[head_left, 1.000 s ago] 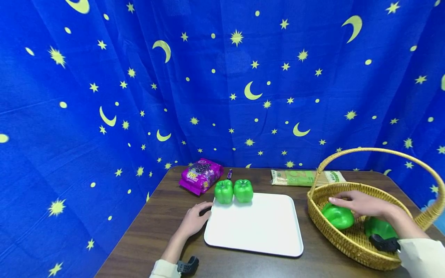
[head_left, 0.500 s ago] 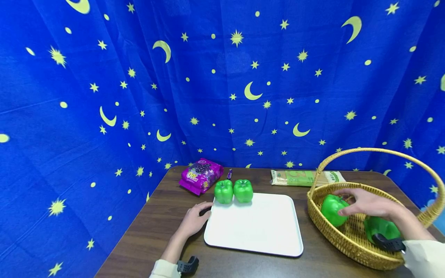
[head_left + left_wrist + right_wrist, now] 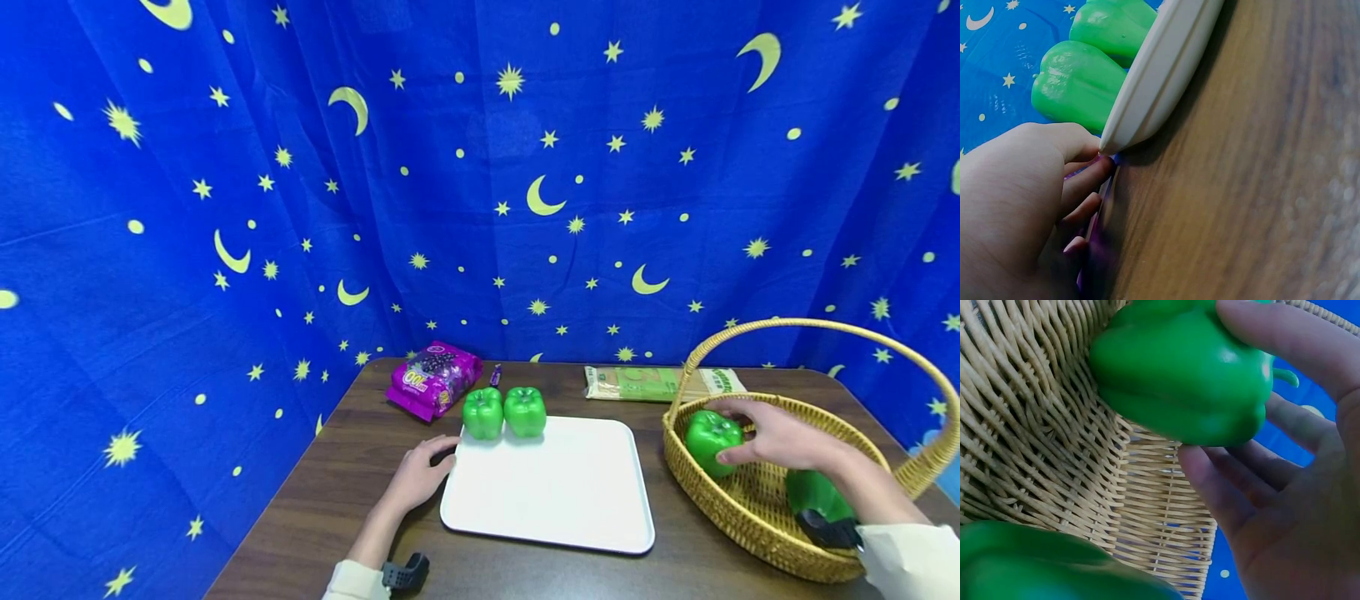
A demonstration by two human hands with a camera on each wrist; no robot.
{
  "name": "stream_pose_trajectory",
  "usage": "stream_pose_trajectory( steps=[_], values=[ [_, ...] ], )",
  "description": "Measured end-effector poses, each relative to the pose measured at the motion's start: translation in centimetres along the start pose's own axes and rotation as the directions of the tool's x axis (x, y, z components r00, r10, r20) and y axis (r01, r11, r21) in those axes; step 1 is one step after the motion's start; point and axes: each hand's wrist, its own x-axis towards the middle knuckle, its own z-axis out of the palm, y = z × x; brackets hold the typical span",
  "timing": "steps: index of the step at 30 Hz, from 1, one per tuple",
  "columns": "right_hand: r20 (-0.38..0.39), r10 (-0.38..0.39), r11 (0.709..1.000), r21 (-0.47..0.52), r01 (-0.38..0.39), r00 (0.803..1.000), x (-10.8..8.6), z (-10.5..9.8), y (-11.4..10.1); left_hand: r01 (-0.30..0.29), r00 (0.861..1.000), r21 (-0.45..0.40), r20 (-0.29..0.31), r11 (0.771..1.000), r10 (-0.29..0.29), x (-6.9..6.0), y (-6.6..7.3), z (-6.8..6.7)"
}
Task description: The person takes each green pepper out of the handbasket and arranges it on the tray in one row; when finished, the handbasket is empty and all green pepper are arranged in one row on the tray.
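My right hand [image 3: 776, 435] reaches into a wicker basket [image 3: 723, 510] and grips a green bell pepper [image 3: 708, 442]. In the right wrist view the thumb lies over the pepper [image 3: 1179, 381] and fingertips press its underside. A second green pepper [image 3: 817, 493] lies in the basket below my right wrist. My left hand [image 3: 420, 475] rests on the table at the left edge of a white tray [image 3: 555, 492], its loosely bent fingers touching the tray's corner in the left wrist view. Two green peppers [image 3: 482, 414] [image 3: 525, 412] stand side by side at the tray's back left.
Behind the tray's left corner lies a purple snack bag [image 3: 435, 379], with a small purple wrapped piece [image 3: 495, 376] beside it. A flat green-and-clear packet [image 3: 637, 384] lies at the back, partly behind the basket's tall arched handle [image 3: 813, 323]. A blue curtain [image 3: 480, 208] hangs behind the table.
The pepper in my right hand has turned from lying on its side to stem-up and shifted slightly left and back inside the basket. My left hand has stayed still.
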Motion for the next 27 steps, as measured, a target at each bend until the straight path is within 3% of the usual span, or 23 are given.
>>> stream_pose_trajectory(
  steps=[9, 20, 27],
  values=[
    [-0.023, 0.013, 0.999, -0.05, -0.014, 1.0, -0.3, -0.6, -0.8, -0.008, 1.0, 0.004, -0.011, 1.0, 0.008, 0.0, -0.2, 0.0],
    [-0.116, -0.049, 0.99, -0.136, 0.033, 0.992, -0.1, -1.6, -2.8, 0.024, 1.0, -0.004, 0.002, 1.0, -0.024, -0.1, 0.0, 0.1],
    [-0.139, 0.002, 0.986, -0.165, -0.026, 0.99, -0.1, -2.3, -4.3, 0.008, 1.0, 0.003, -0.001, 1.0, -0.008, -0.1, 0.1, 0.0]
  ],
)
